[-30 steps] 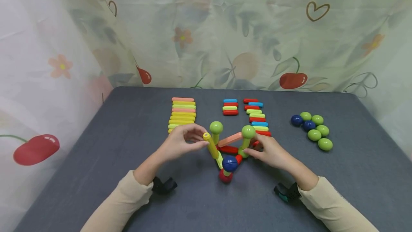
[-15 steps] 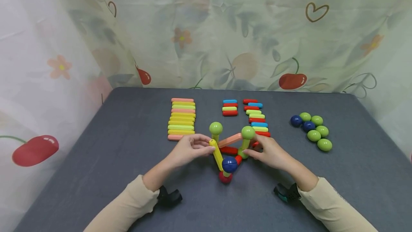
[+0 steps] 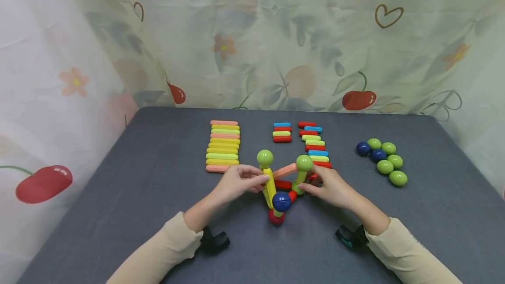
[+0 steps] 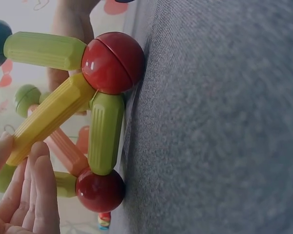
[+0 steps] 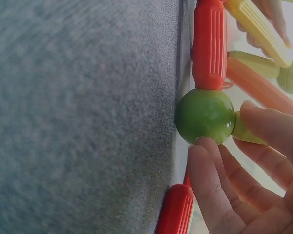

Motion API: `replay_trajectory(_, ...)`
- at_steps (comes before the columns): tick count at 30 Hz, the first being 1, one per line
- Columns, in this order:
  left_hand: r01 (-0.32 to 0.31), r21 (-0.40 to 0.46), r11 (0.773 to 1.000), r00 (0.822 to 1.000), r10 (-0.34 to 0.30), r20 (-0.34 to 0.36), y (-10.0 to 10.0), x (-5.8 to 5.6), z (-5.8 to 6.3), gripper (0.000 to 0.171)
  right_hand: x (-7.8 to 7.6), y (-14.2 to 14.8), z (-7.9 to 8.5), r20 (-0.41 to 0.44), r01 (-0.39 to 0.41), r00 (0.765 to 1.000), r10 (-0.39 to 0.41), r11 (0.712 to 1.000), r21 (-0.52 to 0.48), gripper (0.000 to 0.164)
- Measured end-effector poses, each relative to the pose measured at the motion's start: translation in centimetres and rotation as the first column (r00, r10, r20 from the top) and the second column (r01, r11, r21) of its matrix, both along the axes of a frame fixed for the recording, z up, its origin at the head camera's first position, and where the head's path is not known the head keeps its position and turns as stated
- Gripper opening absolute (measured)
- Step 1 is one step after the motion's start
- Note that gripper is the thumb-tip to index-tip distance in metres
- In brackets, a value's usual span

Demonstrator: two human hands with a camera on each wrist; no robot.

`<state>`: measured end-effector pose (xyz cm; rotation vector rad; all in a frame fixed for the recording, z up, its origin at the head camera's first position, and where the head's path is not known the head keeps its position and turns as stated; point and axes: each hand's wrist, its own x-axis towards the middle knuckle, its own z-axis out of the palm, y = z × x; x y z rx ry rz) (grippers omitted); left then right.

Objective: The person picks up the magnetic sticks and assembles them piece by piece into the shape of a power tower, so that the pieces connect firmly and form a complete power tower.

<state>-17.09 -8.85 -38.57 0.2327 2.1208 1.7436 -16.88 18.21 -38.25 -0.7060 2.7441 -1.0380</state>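
Note:
My left hand [image 3: 241, 183] pinches a long yellow rod [image 3: 270, 184] near its upper end. The rod slants from a red ball [image 4: 113, 62] at the near base corner up beside a green ball [image 3: 264, 157]; I cannot tell if it touches that one. Around a short green upright rod [image 3: 301, 176], my right hand [image 3: 329, 183] curls its thumb and fingers, with fingertips on the lower green ball [image 5: 205, 116]. Another green ball [image 3: 304, 162] tops that upright. A blue ball [image 3: 282, 201] sits above the near red ball. A salmon rod [image 3: 285, 171] slants across the back of the frame.
Behind the left hand lies a row of long yellow, green and pink rods [image 3: 222, 145]. Short rods [image 3: 282, 132] make a small stack at the back, with a longer row [image 3: 315, 142] to its right. Loose green and blue balls [image 3: 385, 167] lie at the right.
My left hand has moved right and slightly toward me with the yellow rod, whose upper end has come over beside the left green ball. The right hand has stayed put.

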Motion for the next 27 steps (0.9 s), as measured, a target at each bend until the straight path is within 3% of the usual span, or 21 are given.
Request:
replay_trajectory(11, -0.04, 0.0, 0.999, 0.999, 0.04, -0.024, 0.2, 0.1, 0.2, 0.03, 0.0, 0.1, 0.0, 0.001, -0.006, 1.0, 0.006, 1.0, -0.01, 0.032)
replay_trajectory(14, -0.084, -0.011, 0.996, 0.993, 0.083, -0.079, 0.0, 0.1, 0.6, 0.029, 0.0, 0.0, 0.0, 0.0, -0.011, 1.0, 0.011, 1.0, -0.011, 0.032)
replay_trajectory(17, -0.122, -0.034, 0.992, 0.978, 0.115, -0.177, -0.3, -0.1, 0.9, 0.038, -0.1, 0.0, 0.0, 0.0, -0.011, 1.0, 0.011, 1.0, -0.009, 0.032)
replay_trajectory(19, -0.113, -0.066, 0.991, 0.962, 0.093, -0.256, -0.5, -0.4, 1.2, 0.046, -0.1, 0.1, 0.0, 0.001, -0.01, 1.0, 0.01, 1.0, -0.011, 0.032)
replay_trajectory(22, -0.05, -0.136, 0.989, 0.939, 0.0, -0.345, -0.6, -0.7, 1.5, 0.058, 0.0, 0.1, 0.0, 0.002, -0.005, 1.0, 0.005, 1.0, -0.011, 0.031)
replay_trajectory(24, -0.004, -0.183, 0.983, 0.927, -0.065, -0.37, -0.7, -0.8, 1.6, 0.061, 0.0, 0.1, 0.1, 0.001, -0.008, 1.0, 0.008, 1.0, -0.01, 0.031)
replay_trajectory(27, 0.044, -0.217, 0.975, 0.926, -0.122, -0.358, -0.7, -0.8, 1.5, 0.061, -0.1, 0.1, 0.1, -0.001, -0.013, 1.0, 0.013, 1.0, -0.005, 0.031)
